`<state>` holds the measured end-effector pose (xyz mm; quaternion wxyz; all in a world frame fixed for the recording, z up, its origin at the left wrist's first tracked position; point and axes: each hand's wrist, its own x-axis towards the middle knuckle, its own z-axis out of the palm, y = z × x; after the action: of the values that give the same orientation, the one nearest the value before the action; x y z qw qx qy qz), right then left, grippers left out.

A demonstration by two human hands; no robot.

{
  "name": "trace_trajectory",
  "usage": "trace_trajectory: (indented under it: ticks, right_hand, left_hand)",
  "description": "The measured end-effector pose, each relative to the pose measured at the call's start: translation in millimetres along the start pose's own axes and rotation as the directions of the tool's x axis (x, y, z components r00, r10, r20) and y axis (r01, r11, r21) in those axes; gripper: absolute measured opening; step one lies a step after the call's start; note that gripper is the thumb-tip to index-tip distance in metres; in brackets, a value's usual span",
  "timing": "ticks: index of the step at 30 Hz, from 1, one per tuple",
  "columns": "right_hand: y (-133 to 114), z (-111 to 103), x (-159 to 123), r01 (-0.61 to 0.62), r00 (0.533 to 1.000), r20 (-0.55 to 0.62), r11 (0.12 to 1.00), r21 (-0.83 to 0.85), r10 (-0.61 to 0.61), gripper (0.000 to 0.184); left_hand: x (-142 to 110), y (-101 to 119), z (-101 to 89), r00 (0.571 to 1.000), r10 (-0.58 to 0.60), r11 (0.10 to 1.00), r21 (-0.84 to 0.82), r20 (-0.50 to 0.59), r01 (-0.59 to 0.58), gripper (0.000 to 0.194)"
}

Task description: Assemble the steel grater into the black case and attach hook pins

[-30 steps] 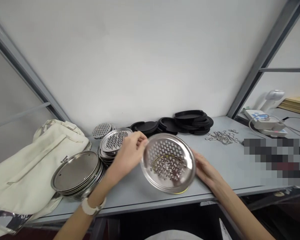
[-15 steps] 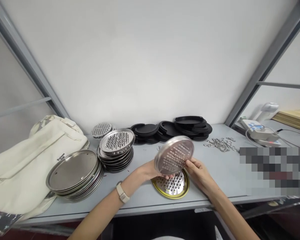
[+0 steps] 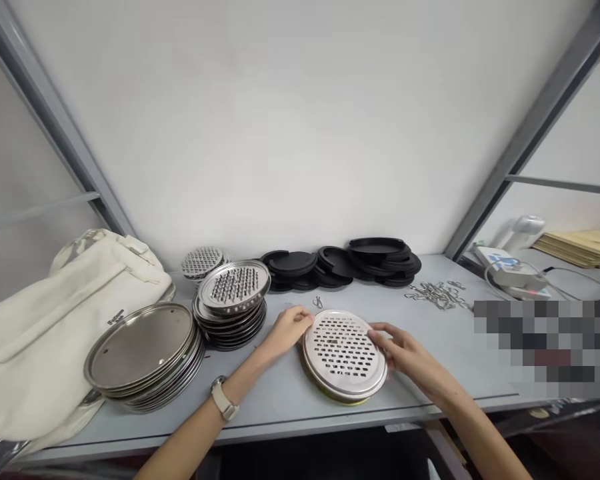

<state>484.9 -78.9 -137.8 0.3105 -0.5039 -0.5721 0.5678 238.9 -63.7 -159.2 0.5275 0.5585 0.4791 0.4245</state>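
A round metal grater plate [image 3: 345,353] with rows of slots lies in front of me, smooth side up. Beneath it shows part of a yellow-rimmed grater plate [image 3: 347,401]. My left hand [image 3: 286,335] pinches the upper plate's left edge, its fingertips partly hidden by the rim. On the right side, my right hand [image 3: 405,357] grips the edge, thumb on top and fingers around the rim. To the left, one more grater plate [image 3: 235,287] rests tilted on a stack of dark-rimmed round plates [image 3: 235,328].
Smooth metal discs [image 3: 143,347] are stacked at left beside a cream cloth bag [image 3: 80,300]. Black ring-shaped parts [image 3: 380,257] line the wall, with small grater discs [image 3: 201,261] left of them. Metal clips [image 3: 437,295] lie right; one clip [image 3: 318,302] sits behind the plate.
The raised, tilted grater plate has come down flat over the yellow-rimmed one, turned smooth side up. My left hand has moved from beneath it to its left edge.
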Motion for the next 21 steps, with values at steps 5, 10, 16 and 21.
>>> trace_trajectory:
  ticks: [5,10,16,21]
  right_hand:
    - [10.9,5.1,2.7,0.061,0.997,-0.037,0.979,-0.194,-0.069,0.048]
    - [13.0,11.5,2.4,0.131,0.968,-0.123,0.861,-0.491,-0.217,0.036]
    - [13.8,15.3,1.2,0.137,0.955,-0.135,0.795,-0.591,-0.264,0.033]
    - [11.4,12.4,2.2,0.108,0.94,-0.19,0.775,-0.623,-0.284,0.032]
  left_hand:
    - [-5.7,-3.0,-4.3,0.989,0.146,0.931,0.342,-0.025,-0.129,0.027]
    - [-6.8,-4.4,-6.7,0.992,0.127,0.892,0.44,-0.022,-0.105,0.026]
    - [-8.1,-6.5,-5.9,0.982,0.184,0.826,0.548,-0.037,-0.135,0.024]
    - [-7.1,-9.5,-5.5,0.978,0.209,0.803,0.574,-0.024,-0.158,0.024]
